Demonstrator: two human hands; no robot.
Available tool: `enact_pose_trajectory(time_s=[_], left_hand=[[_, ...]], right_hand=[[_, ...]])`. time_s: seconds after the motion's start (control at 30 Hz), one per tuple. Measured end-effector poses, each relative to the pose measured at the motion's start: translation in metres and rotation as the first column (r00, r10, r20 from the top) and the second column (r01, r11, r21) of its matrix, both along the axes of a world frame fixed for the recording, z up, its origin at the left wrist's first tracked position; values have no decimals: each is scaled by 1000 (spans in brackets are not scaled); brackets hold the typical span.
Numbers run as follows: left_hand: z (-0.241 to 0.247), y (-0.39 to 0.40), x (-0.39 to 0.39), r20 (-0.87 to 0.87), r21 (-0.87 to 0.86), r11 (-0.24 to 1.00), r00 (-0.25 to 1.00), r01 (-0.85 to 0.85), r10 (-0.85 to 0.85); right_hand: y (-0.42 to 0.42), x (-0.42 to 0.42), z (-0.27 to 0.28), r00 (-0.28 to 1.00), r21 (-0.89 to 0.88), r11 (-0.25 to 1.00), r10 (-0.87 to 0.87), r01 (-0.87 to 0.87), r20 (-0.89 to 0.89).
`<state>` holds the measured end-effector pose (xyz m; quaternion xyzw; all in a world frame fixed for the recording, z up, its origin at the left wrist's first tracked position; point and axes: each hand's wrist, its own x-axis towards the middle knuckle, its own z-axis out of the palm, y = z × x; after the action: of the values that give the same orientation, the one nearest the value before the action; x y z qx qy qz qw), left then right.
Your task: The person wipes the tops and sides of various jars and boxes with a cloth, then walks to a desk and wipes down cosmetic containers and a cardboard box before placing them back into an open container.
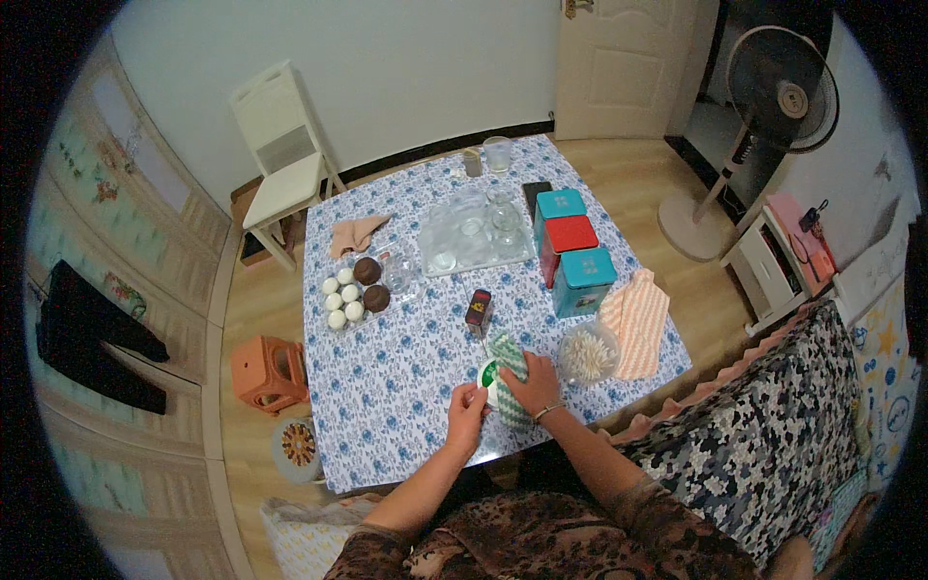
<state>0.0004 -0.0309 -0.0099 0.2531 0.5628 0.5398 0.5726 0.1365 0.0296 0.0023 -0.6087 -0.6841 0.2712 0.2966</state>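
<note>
My left hand [466, 419] grips the near left edge of a round white container or lid [486, 373] with a green label. It is tilted just above the table's near side. A green-and-white striped cloth [512, 351] is bunched in my right hand [536, 383], which presses it against the right side of the round piece. Part of that piece is hidden by the cloth and fingers. Just beyond my hands stands a small dark red box [478, 313]. To the right of my right hand sits a clear round tub of cotton swabs [589, 354].
Two teal tins [586, 270] and a red tin [573, 233] stand at right, by an orange striped cloth [638, 326]. Farther back are a clear tray with glassware [475, 254], a phone [537, 197] and cups [497, 154]. White balls [349, 293] and brown pieces [376, 298] sit left.
</note>
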Motion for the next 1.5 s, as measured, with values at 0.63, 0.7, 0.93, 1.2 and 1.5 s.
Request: enact_pose_trajectory(time_s=[0.63, 0.7, 0.93, 1.2, 1.5], left_hand=[[84, -65, -25, 124, 114, 967, 962, 228, -241], [93, -65, -22, 160, 139, 986, 981, 87, -109], [106, -63, -20, -80, 276, 958, 995, 74, -54], [117, -58, -21, -3, 133, 971, 979, 201, -202], [124, -62, -21, -455, 374, 880, 885, 293, -101]], right_hand=[[-26, -11, 78, 813, -347, 786, 310, -511, -493], [-31, -14, 80, 638, -367, 755, 87, -543, -766], [-54, -5, 87, 490, -459, 713, -185, -530, -852], [-46, 9, 104, 657, -466, 652, 67, -599, -751], [-63, -1, 84, 420, -477, 698, -271, -534, -866]])
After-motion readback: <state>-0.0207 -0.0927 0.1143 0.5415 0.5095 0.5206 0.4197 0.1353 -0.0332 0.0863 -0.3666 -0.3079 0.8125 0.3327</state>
